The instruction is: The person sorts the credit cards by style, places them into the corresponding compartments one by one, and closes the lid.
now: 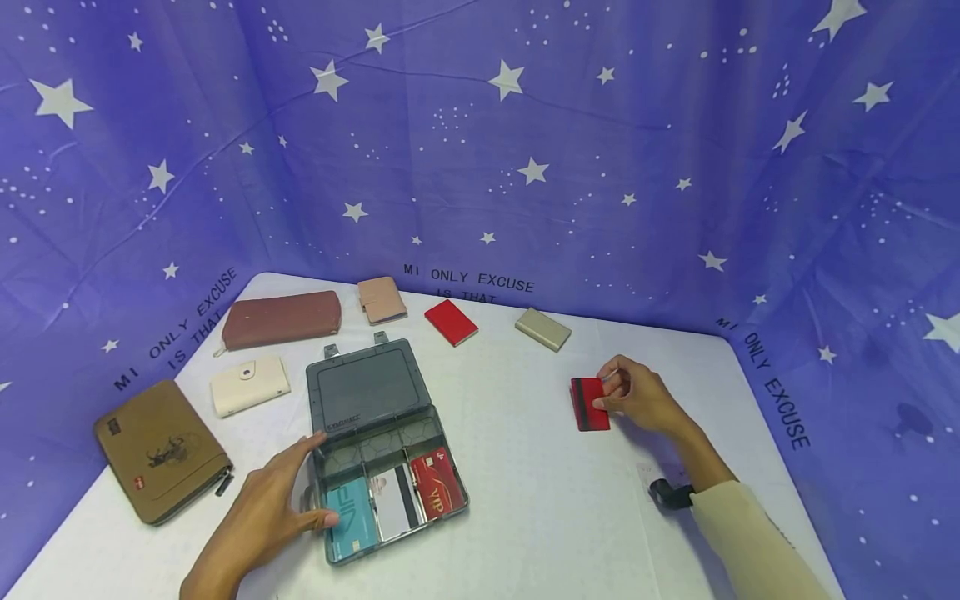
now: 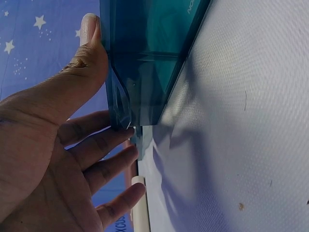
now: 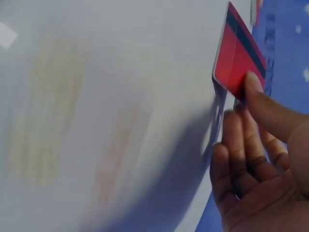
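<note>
My right hand (image 1: 637, 396) pinches a red card (image 1: 588, 406) with a dark stripe between thumb and fingers, over the right part of the table. In the right wrist view the card (image 3: 236, 55) is tilted, with the thumb on its striped face. My left hand (image 1: 262, 504) is at the left side of a grey see-through divided box (image 1: 367, 379) with its lid laid back. The left wrist view shows the thumb along the box's rim, the other fingers loosely extended. Front compartments hold a teal card (image 1: 351, 518), a white striped card (image 1: 392, 504) and a red VIP card (image 1: 437, 485).
Left of the box lie a brown zipped case (image 1: 161, 454), a cream snap wallet (image 1: 250, 386) and a long maroon wallet (image 1: 283, 319). Behind are a pink wallet (image 1: 382, 300), a red card holder (image 1: 452, 322) and a gold case (image 1: 543, 329). A starry purple curtain (image 1: 480, 167) surrounds the white table (image 1: 525, 500).
</note>
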The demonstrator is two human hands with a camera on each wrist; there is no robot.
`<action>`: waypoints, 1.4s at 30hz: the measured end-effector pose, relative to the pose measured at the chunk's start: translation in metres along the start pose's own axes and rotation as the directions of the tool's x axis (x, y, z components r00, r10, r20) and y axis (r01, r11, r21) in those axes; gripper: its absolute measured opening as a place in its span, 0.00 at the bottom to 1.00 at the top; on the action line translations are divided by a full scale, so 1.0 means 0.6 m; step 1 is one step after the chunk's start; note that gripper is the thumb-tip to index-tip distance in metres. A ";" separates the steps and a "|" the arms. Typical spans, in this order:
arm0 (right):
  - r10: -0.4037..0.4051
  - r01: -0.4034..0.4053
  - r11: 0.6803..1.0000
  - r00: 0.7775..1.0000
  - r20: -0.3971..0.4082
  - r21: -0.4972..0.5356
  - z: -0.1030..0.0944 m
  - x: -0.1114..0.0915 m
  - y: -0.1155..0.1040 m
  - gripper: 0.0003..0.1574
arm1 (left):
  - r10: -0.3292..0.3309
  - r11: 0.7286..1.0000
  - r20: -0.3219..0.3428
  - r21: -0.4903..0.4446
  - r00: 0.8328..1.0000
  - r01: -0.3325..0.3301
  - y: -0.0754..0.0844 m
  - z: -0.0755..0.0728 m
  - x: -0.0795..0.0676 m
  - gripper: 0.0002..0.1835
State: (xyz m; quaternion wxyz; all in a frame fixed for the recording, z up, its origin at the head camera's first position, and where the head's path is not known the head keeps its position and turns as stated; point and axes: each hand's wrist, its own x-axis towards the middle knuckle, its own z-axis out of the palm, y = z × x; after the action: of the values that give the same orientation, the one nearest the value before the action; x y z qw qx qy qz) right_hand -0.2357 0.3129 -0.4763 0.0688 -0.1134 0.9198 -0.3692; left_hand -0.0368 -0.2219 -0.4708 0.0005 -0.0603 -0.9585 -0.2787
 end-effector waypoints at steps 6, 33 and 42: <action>-0.134 0.115 0.961 0.989 0.061 0.251 0.050 -0.007 -0.075 0.19 | 0.014 1.000 -0.006 -0.009 1.000 -0.014 0.000 0.001 0.000 0.58; -0.460 0.485 0.807 0.874 0.157 -0.337 0.268 -0.082 -0.304 0.17 | 0.018 1.000 -0.026 0.000 1.000 -0.018 0.001 0.003 -0.004 0.57; -0.426 0.475 0.838 0.877 0.224 -0.267 0.247 -0.098 -0.283 0.25 | 0.011 1.000 -0.016 0.006 1.000 -0.010 0.002 0.001 -0.002 0.58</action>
State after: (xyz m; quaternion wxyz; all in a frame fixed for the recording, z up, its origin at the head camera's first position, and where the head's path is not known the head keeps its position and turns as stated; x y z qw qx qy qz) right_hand -0.1210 0.1106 -0.4625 0.0326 -0.3649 0.9055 -0.2140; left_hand -0.0351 -0.2207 -0.4709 0.0098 -0.0631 -0.9589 -0.2765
